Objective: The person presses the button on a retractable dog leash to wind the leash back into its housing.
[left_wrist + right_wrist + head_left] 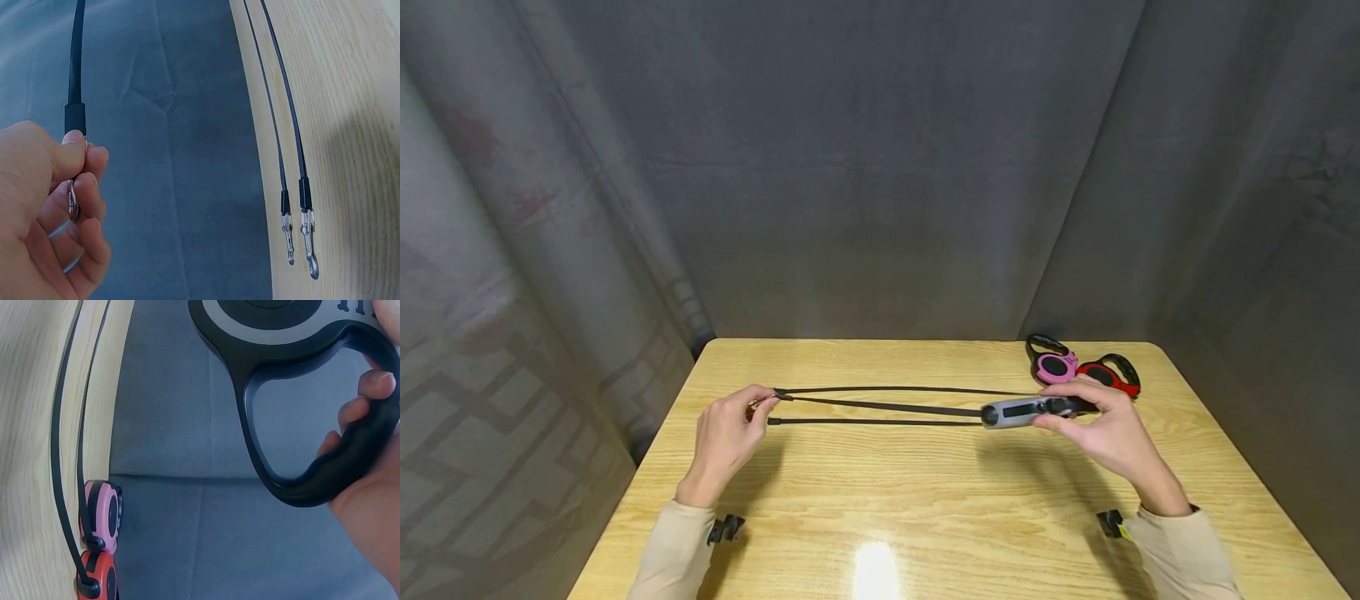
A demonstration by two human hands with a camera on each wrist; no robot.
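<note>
Above the wooden table [925, 500], my right hand [1078, 410] grips a grey and black retractable leash housing [1021, 412]. In the right wrist view my right hand's fingers [367, 394] curl through its black handle loop [294, 481]. Its black tape [880, 406] runs taut to the left, where my left hand [758, 407] pinches the end. The left wrist view shows my left hand [78, 169] pinching the metal clip [73, 203] below the tape's black end [75, 115].
A pink leash housing [1052, 365] and a red one [1108, 375] lie at the table's back right. Their two black tapes [872, 389] stretch left across the table and end in metal clips [310, 250]. Dark curtains surround the table.
</note>
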